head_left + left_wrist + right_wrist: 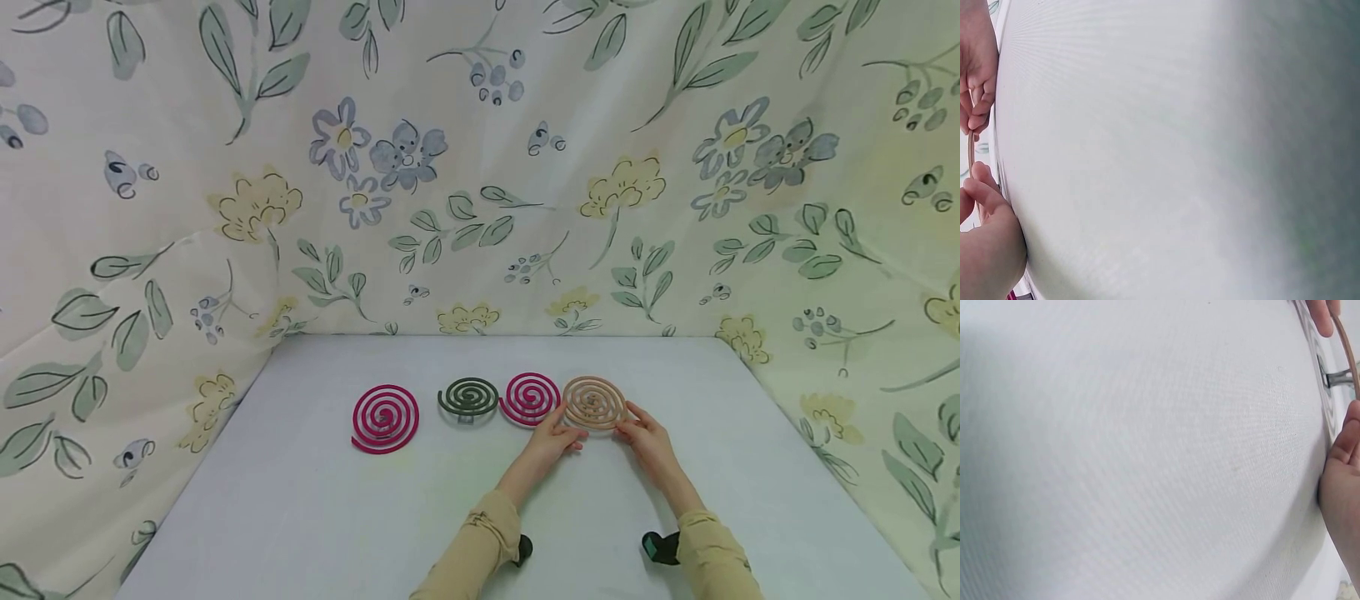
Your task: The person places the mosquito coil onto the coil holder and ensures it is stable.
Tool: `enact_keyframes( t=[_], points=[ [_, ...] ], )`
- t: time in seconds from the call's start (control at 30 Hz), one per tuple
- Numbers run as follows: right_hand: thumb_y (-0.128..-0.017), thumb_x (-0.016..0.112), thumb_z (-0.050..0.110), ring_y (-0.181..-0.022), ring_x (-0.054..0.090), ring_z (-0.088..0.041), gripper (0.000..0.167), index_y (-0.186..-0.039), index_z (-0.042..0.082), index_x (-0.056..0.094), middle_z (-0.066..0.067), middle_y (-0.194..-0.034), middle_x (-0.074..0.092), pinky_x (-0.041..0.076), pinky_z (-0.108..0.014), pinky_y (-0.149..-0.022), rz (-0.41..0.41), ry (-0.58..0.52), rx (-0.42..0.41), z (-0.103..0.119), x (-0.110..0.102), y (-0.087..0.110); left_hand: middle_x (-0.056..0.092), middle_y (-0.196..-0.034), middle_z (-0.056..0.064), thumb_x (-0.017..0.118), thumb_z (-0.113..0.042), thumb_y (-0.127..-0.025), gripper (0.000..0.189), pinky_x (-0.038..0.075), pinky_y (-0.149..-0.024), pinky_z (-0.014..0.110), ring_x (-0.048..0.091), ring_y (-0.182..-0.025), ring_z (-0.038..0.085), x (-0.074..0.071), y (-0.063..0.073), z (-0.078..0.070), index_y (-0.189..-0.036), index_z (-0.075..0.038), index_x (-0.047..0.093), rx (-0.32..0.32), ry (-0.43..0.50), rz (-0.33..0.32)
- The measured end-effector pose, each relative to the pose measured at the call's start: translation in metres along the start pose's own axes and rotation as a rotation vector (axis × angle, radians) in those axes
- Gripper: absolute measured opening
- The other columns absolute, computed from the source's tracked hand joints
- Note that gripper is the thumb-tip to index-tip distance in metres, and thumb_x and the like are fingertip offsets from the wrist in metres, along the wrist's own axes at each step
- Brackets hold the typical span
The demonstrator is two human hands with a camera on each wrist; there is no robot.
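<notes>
A tan mosquito coil (592,402) is at the right end of a row of coils in the head view. My left hand (550,442) pinches its left edge, and my right hand (649,440) pinches its right edge. Seen edge-on in the right wrist view, the thin tan coil (1346,345) stands above the table with a small metal stand (1339,378) under it. Fingertips of both hands meet the coil's rim in the left wrist view, where my left hand (994,228) is lower and my right hand (979,69) higher.
A magenta coil (531,397) sits directly left of the tan one. Beside it, a dark green coil (470,396) rests on a metal stand (466,420). Another magenta coil (385,417) lies farther left. Floral cloth (480,250) hangs behind the white table (315,517).
</notes>
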State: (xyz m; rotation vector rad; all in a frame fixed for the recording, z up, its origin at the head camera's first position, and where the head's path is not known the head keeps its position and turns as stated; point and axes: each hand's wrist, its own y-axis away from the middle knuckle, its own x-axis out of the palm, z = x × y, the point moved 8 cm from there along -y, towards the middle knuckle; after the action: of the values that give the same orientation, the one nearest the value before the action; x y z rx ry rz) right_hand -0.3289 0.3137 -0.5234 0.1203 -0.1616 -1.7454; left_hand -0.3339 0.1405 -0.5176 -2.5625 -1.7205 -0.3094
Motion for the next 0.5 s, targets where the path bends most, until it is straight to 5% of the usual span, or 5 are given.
enact_keyframes(
  t=[0.5],
  points=[
    [-0.094, 0.049, 0.001, -0.073, 0.057, 0.004, 0.061, -0.147, -0.003, 0.019, 0.014, -0.079, 0.058, 0.048, -0.011, -0.075, 0.003, -0.028, -0.015, 0.0026, -0.0008, 0.0026, 0.063, -0.109, 0.034, 0.050, 0.002, -0.094, 0.059, 0.053, -0.076, 0.024, 0.055, -0.063, 0.003, -0.0004, -0.0010, 0.0014, -0.148, 0.001, 0.026, -0.001, -0.013, -0.003]
  ],
)
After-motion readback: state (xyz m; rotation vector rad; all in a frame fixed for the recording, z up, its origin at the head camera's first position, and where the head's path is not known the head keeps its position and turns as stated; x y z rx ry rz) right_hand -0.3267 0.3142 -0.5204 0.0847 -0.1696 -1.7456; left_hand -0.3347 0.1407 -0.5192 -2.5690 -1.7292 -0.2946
